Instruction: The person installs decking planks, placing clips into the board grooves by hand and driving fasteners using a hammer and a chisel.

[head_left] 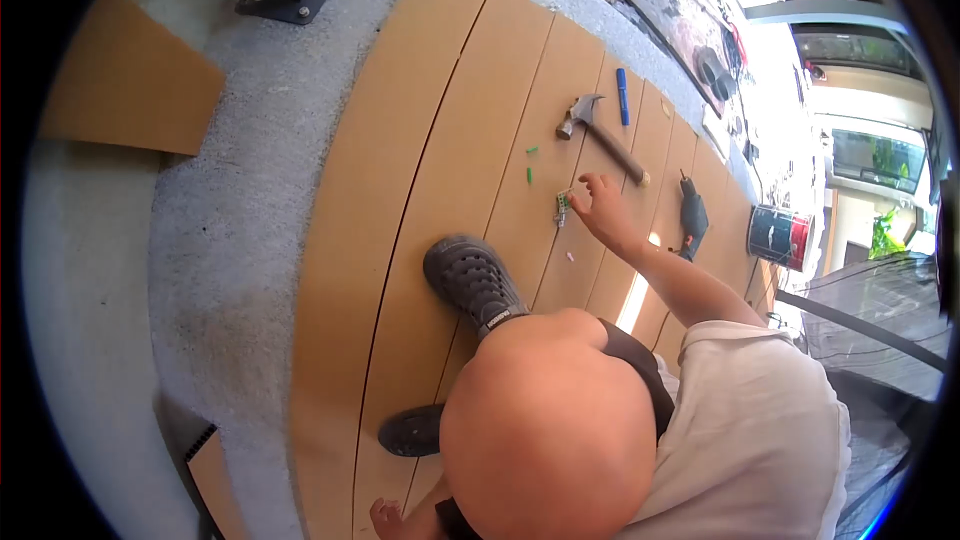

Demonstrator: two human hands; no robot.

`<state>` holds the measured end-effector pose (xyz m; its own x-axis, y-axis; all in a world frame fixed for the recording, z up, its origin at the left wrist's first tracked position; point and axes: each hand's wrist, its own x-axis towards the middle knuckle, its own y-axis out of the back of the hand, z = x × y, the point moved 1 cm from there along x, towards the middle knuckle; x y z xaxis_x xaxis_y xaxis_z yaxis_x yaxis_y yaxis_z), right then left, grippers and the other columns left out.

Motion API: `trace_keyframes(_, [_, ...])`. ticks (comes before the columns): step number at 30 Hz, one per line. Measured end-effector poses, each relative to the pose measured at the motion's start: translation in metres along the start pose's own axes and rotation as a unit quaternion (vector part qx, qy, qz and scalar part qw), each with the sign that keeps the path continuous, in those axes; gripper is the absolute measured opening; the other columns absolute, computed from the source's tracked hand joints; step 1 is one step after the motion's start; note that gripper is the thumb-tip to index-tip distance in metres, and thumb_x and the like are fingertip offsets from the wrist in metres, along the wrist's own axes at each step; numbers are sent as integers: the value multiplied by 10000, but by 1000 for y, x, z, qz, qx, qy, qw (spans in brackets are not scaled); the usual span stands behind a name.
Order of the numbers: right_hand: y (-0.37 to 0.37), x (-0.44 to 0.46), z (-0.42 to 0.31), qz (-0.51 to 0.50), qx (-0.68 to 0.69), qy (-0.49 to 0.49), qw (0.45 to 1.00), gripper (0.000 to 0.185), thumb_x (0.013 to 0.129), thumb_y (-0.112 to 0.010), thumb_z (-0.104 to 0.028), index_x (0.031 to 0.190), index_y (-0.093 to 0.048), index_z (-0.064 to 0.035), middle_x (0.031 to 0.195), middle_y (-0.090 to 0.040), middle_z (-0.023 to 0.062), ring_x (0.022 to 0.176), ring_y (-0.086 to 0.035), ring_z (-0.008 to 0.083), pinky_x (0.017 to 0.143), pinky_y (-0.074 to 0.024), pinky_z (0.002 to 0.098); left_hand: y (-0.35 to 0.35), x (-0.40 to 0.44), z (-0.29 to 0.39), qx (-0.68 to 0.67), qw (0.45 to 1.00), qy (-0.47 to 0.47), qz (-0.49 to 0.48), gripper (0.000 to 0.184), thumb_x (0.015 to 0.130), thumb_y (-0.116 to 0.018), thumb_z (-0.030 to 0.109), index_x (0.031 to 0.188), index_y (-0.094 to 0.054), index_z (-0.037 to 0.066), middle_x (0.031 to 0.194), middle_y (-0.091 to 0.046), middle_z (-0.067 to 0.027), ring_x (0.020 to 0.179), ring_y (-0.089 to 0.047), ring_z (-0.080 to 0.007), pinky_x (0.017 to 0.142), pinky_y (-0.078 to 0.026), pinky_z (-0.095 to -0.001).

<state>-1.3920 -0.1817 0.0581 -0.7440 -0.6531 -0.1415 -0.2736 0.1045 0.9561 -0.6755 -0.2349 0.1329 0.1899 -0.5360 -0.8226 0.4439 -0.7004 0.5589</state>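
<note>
My right hand [602, 212] reaches over the brown boards, thumb and fingers apart. Right beside its thumb lies a small clear packet [562, 208] with green and silvery pieces in it; whether the thumb touches it I cannot tell. Two small green plugs [530, 174] lie loose on the boards, and a small pale piece [570, 256] lies closer to my shoe. Beyond the hand rests a claw hammer [612, 148] with a wooden handle. At the lower edge, my left hand [386, 518] shows only in part, its fingers bent and partly hidden.
Long brown boards [420, 140] form the surface under my dark shoes [470, 280]. A blue marker [623, 97] lies past the hammer. A dark power drill [692, 218] and a bucket [780, 236] are farther right. A black post base [295, 0] stands on the concrete.
</note>
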Motion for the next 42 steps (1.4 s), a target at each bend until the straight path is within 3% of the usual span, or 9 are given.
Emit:
trace_keyframes(6, [-14, 34, -51, -18, 15, 124, 992, 353, 904, -743, -199, 1195, -608, -54, 1023, -679, 128, 1025, -627, 340, 883, -507, 446, 35, 11, 15, 34, 999, -10, -9, 385, 971, -643, 81, 1354, -604, 79, 1056, -688, -111, 983, -643, -289, 919, -516, -399])
trace_keyframes(12, [-47, 60, -41, -64, 80, 80, 992, 207, 869, -704, -105, 1047, -621, -40, 954, -680, 143, 944, -636, 349, 838, -511, 458, 73, 28, 65, 58, 995, -76, -11, 360, 983, -617, 16, 1335, -649, 87, 1132, -662, -84, 1048, -618, -302, 999, -502, -402])
trace_keyframes(16, [-48, 78, -53, -53, 25, 124, 990, 143, 875, -672, -94, 998, -623, -41, 900, -660, 148, 923, -647, 342, 796, -524, 460, 69, 106, -15, -103, 993, -48, -33, 318, 992, -608, 47, 1305, -659, 55, 1130, -675, -119, 982, -614, -267, 942, -514, -379])
trace_keyframes(18, [-54, 91, -55, -35, -39, 178, 983, 112, 844, -662, -79, 946, -623, -53, 888, -648, 136, 902, -647, 338, 795, -529, 452, 81, 119, 19, -16, 981, -192, -25, 407, 904, -691, 27, 1294, -579, -10, 897, -704, -156, 828, -680, -252, 740, -574, -370])
trace_keyframes(21, [-45, 99, -75, -42, -64, 210, 975, 117, 827, -665, -74, 935, -622, -59, 873, -636, 123, 888, -647, 324, 776, -531, 449, 103, 103, 122, 116, 966, -231, 6, 241, 909, -696, 50, 1140, -678, -17, 919, -718, -160, 861, -700, -272, 786, -570, -389])
trace_keyframes(29, [-51, 134, -109, -73, -94, 316, 941, 103, 820, -652, -81, 887, -578, -55, 873, -613, 117, 884, -635, 308, 711, -538, 435, 103, 154, 287, 297, 877, -376, -38, 297, 877, -743, 144, 1141, -673, 26, 961, -689, -186, 941, -652, -398, 821, -523, -489])
trace_keyframes(36, [-57, 159, -133, -55, -65, 288, 954, 148, 875, -658, -126, 965, -579, -40, 922, -632, 121, 915, -638, 311, 734, -535, 445, 20, 176, 391, 176, 785, -558, 203, 403, 878, -738, 112, 1249, -622, 8, 1112, -617, -161, 1026, -599, -350, 888, -518, -456])
trace_keyframes(39, [-36, 221, -186, -85, 121, 175, 973, 173, 894, -656, -151, 1010, -602, -35, 943, -664, 140, 899, -653, 329, 759, -540, 435, 3, 185, 424, 150, 797, -545, 214, 405, 923, -696, 128, 1294, -588, 5, 1177, -577, -176, 1065, -562, -379, 960, -494, -474])
trace_keyframes(42, [-37, 305, -230, -52, 88, 235, 967, 193, 895, -647, -175, 1030, -662, -38, 964, -695, 159, 889, -683, 342, 783, -551, 427, -37, 216, 429, 130, 791, -532, 272, 387, 944, -670, 166, 1289, -599, 4, 1170, -575, -165, 1055, -565, -360, 913, -498, -479])
